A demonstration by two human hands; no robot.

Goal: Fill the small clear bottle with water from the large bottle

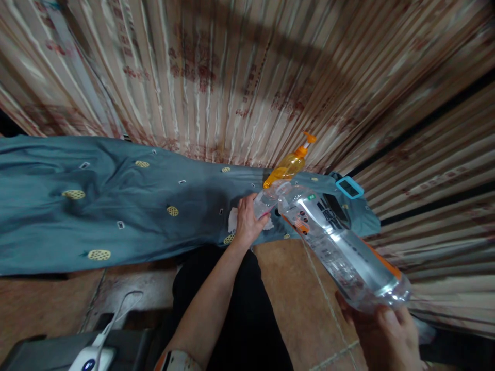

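Head view: bottle (344,252) held slanted, neck brought to a clear container (266,200)

The bottle is supported at its base by the right hand (386,332), whose thumb and fingers are curled against the plastic. Its body is stretched across the gap between the hands, with the neck pointed at the left hand (248,221). The small container is gripped by the left hand, thumb on the near side and fingers around the other. The bottle's neck and the container's mouth are overlapped in view; whether they are touching cannot be told.

A scrap of tissue (232,220) is partly covered by the left hand. Just beyond that hand, slightly to its right, a pump bottle (288,166) with an orange top and yellow liquid is seen. A blue-framed display (350,187) is placed farther out than both hands, at a point between them sideways. A grey-green cloth (147,216) printed with pineapples is spread beneath the left hand and far to its left. Beyond both hands, the view is closed off by a pleated curtain (216,77). Tiled floor (286,273) is shown between the forearms, and a white device (93,358) with a cable is seen well to the left of the left forearm.
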